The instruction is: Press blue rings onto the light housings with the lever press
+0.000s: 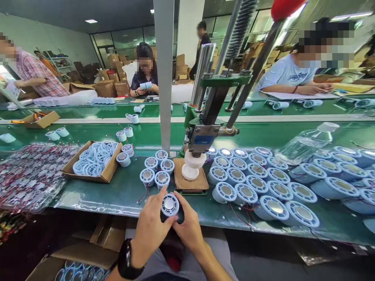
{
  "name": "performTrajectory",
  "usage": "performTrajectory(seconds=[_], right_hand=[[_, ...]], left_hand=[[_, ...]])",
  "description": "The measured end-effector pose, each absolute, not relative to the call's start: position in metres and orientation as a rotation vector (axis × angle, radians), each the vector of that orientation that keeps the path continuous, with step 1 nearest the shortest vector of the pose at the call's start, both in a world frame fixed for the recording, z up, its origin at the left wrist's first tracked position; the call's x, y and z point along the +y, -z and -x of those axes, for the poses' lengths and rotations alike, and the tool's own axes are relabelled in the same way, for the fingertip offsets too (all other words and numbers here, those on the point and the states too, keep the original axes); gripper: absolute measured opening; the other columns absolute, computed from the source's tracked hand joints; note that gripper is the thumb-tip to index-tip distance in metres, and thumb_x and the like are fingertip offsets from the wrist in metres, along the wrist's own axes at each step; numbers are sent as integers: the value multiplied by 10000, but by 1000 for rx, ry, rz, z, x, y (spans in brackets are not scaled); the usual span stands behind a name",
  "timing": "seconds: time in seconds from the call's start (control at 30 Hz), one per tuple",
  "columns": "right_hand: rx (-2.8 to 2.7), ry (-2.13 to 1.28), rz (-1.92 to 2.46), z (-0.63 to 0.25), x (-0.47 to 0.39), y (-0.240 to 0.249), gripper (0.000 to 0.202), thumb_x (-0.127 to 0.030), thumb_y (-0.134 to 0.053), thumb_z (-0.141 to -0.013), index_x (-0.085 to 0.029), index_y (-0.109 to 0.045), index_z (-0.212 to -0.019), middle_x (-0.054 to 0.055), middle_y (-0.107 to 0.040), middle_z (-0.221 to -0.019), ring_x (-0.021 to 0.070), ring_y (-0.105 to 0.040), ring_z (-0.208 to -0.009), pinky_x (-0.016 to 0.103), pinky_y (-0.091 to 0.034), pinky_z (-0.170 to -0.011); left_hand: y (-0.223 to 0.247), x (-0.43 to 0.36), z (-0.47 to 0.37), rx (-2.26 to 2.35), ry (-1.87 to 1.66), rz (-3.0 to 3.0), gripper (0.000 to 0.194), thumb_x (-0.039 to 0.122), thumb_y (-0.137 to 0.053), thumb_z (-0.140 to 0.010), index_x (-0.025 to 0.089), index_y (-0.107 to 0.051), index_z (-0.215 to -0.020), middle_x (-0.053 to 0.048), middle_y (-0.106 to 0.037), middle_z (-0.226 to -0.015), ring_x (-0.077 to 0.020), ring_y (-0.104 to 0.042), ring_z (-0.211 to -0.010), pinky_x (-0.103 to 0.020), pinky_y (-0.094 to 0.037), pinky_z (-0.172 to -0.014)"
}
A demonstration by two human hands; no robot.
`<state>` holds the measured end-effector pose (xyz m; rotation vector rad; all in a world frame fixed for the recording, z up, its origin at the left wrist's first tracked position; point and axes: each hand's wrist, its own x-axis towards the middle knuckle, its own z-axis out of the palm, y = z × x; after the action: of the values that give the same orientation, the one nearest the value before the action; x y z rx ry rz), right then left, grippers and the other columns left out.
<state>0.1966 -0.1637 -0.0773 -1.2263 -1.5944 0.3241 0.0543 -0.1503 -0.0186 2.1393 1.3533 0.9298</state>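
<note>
Between both my hands is a round light-blue plastic housing [170, 205] with a slotted ring and a silver disc on top. My left hand [152, 214] closes on its left side, and my right hand [189, 220] on its right, thumbs at the near edge. It is held at the table's front edge, just in front of the hand press [202, 136]. The press has a white round pad [195, 160] above a white round seat [190, 172] on a brown board [202, 182]. Several similar housings [162, 178] with thin wires stand left of the press.
Many more housings [275, 207] fill the right side, near a clear plastic bottle [307, 142]. A cardboard box [107, 175] of light-blue rings and a pile of wired parts [32, 168] lie left. A grey post [164, 78] rises behind. Co-workers sit across the green line.
</note>
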Motion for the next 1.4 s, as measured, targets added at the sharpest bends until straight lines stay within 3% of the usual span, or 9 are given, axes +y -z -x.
performTrajectory(seconds=[0.17, 0.33, 0.63, 0.7, 0.87, 1.1, 1.23, 1.4], right_hand=[[-1589, -327, 1245, -197, -164, 78, 615, -103, -532, -775, -180, -493, -1384, 117, -615, -1298, 218, -631, -1178, 328, -561, -978], [-1591, -312, 1245, -197, -165, 80, 720, -110, -554, -797, -200, -361, -1485, 120, -593, -1330, 221, -611, -1210, 345, -547, -1005], [-1528, -398, 1181, -195, -163, 68, 854, -109, -538, -821, -265, -158, -1569, 59, -643, -1234, 168, -658, -1110, 291, -563, -955], [-1545, -390, 1178, -197, -163, 66, 861, -111, -545, -815, -250, -158, -1572, 70, -638, -1237, 177, -657, -1110, 300, -562, -959], [-1704, -377, 1234, -201, -165, 66, 733, -49, -487, -772, -213, -400, -1481, 117, -576, -1308, 215, -602, -1202, 327, -543, -1002], [-1946, -401, 1281, -213, -172, 67, 839, -8, -448, -800, -238, -216, -1572, 125, -441, -1471, 229, -481, -1348, 381, -486, -1087], [-2091, -300, 1272, -255, -164, -4, 793, -110, -586, -837, -252, -277, -1553, 111, -452, -1467, 249, -506, -1322, 381, -509, -1067], [-1695, 490, 1172, -321, -107, -188, 512, -195, -572, -910, -219, -487, -1414, 107, -523, -1364, 283, -480, -1313, 520, -421, -1124]], left_hand=[[22, -144, -56, 1428, -930, -2103, 808, 122, -683, -777, 294, -346, -1490, -72, -634, -1265, -278, -579, -1206, -480, -469, -1051], [27, -146, -54, 1383, -917, -2031, 733, 190, -649, -818, 291, -363, -1485, -87, -596, -1343, -275, -561, -1236, -458, -465, -1059], [25, -147, -63, 1506, -929, -1856, 810, 191, -695, -761, 284, -350, -1488, -68, -624, -1327, -296, -561, -1251, -443, -467, -1039], [26, -148, -63, 1497, -946, -1863, 790, 192, -684, -768, 275, -357, -1483, -69, -628, -1325, -289, -564, -1251, -435, -464, -1042], [29, -147, -59, 1415, -958, -1871, 730, 220, -656, -810, 260, -368, -1479, -83, -601, -1363, -278, -548, -1272, -435, -443, -1077], [47, -146, -55, 1281, -939, -1911, 566, 344, -544, -910, 207, -430, -1447, -122, -520, -1445, -279, -482, -1345, -476, -413, -1124], [57, -144, -51, 1264, -915, -1857, 557, 380, -552, -881, 178, -494, -1397, -128, -540, -1432, -287, -510, -1333, -464, -439, -1113], [32, -126, -66, 1277, -917, -1781, 584, 331, -702, -713, 200, -628, -1278, -97, -668, -1272, -314, -621, -1193, -445, -490, -1061]])
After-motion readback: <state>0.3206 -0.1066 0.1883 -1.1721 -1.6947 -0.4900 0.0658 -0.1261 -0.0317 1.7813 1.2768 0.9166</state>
